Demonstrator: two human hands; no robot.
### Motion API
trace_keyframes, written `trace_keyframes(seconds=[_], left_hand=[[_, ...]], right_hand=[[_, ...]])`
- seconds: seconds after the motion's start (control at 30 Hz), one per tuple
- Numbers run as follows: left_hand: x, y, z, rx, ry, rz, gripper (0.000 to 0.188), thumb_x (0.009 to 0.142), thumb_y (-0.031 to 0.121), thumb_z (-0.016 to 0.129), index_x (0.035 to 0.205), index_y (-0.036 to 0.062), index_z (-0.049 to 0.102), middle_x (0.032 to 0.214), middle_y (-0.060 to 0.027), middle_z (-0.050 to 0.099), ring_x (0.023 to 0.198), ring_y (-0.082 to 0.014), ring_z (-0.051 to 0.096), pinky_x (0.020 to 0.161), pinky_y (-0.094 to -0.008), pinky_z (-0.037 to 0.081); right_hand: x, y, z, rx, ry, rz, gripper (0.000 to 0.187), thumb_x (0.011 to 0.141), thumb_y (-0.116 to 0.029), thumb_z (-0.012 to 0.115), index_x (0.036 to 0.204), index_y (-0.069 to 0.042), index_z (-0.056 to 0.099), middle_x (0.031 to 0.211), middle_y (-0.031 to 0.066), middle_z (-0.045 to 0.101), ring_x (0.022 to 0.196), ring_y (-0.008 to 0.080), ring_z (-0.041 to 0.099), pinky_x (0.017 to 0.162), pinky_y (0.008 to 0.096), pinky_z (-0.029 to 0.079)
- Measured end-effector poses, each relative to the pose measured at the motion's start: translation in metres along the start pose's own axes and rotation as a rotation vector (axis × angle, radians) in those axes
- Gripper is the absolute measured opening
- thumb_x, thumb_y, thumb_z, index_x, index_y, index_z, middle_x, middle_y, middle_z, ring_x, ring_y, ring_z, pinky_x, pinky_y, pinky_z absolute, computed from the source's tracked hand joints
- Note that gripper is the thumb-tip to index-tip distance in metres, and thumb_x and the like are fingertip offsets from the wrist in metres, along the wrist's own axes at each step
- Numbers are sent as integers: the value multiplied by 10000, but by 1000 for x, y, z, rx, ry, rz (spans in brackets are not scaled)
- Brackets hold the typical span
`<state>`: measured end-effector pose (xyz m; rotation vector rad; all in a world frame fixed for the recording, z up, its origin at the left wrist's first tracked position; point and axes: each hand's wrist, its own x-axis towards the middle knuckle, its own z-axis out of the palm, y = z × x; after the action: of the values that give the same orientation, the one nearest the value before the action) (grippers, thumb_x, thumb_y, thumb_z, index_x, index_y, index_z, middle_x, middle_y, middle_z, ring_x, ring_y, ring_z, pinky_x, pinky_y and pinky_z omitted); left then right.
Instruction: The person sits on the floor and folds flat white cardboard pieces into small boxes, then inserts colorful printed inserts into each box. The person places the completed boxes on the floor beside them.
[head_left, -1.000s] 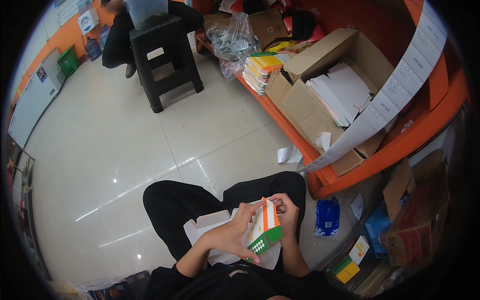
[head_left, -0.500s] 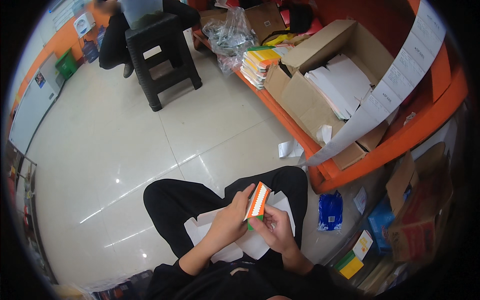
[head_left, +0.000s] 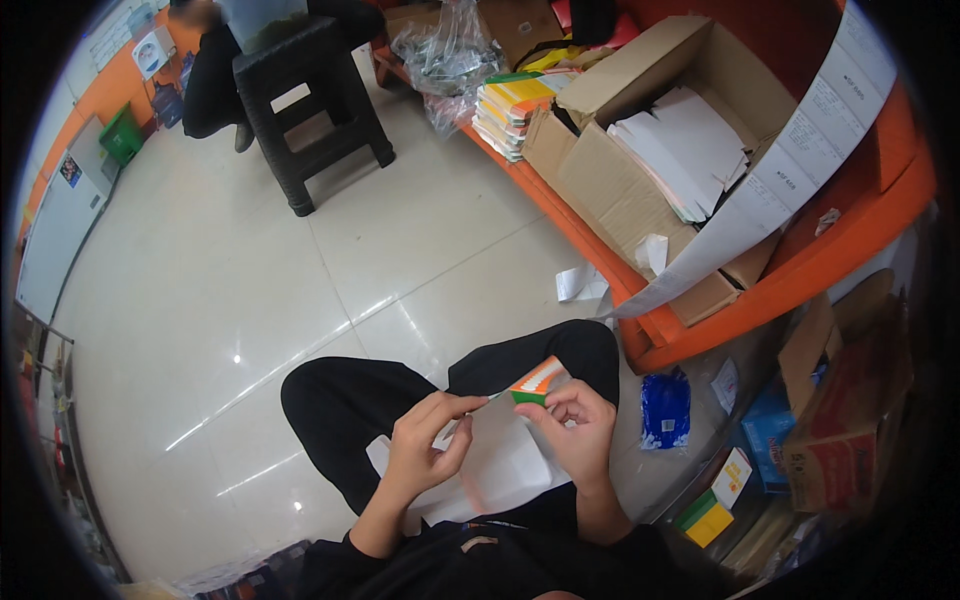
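Observation:
A small folded carton (head_left: 537, 381), orange and white with a green end, is gripped between the thumb and fingers of my right hand (head_left: 580, 425). My left hand (head_left: 430, 445) is beside it, its index fingertip at the thin edge of a flap on the carton's left side. The left thumb stands apart from that fingertip. Below both hands, white card sheets (head_left: 505, 465) lie across my lap, between my crossed legs.
An orange bench (head_left: 660, 345) at the right bears an open cardboard box (head_left: 640, 85) of white card, stacked flat cartons (head_left: 505, 115) and a plastic bag (head_left: 450, 60). A long label strip (head_left: 790, 190) hangs over it. A black stool (head_left: 310, 100) stands ahead; a blue packet (head_left: 665, 410) lies right.
The carton has turned and tilted in my right hand, now showing its green end lower. My left hand has drawn back leftward from its side, leaving a fingertip at the flap. The view has shifted slightly.

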<state>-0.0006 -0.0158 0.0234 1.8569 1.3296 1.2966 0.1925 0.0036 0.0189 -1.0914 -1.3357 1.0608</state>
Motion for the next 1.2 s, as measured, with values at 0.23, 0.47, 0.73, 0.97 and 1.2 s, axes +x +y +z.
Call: trace_keyframes(seconds=[0.23,0.47,0.73,0.97,1.2], left_hand=[[-9,9,23,-163,132,-131,174,793,-37,672,964,-10,690,842,-102,648,764,-186,636,672,-266,522],[-12,8,11,-202,91,-189,172,762,1,749,930,38,746,880,-91,677,824,-179,648,717,-265,528],[-7,9,13,-325,102,-120,168,701,4,797,859,28,746,846,-79,676,832,-191,651,767,-294,511],[-9,6,18,-365,124,-141,146,735,9,780,874,39,749,847,-77,676,821,-177,647,741,-279,499],[-8,14,16,-350,55,-140,103,722,6,782,811,20,732,828,-84,678,842,-209,661,765,-305,508]], right_hand=[[-7,-3,17,-180,29,-345,119,755,60,734,838,17,661,789,107,644,698,198,639,623,276,496],[-4,5,4,-72,-93,-205,112,786,51,710,895,29,696,855,105,665,764,169,658,641,265,503],[-11,12,4,93,-91,-158,158,721,47,776,856,22,697,902,109,696,833,172,672,737,283,508],[-13,10,2,132,-153,-73,199,741,68,766,923,35,691,945,114,694,902,167,658,823,303,506],[-15,14,2,259,-167,-31,228,765,7,768,980,30,698,990,105,710,906,166,675,811,288,514]])
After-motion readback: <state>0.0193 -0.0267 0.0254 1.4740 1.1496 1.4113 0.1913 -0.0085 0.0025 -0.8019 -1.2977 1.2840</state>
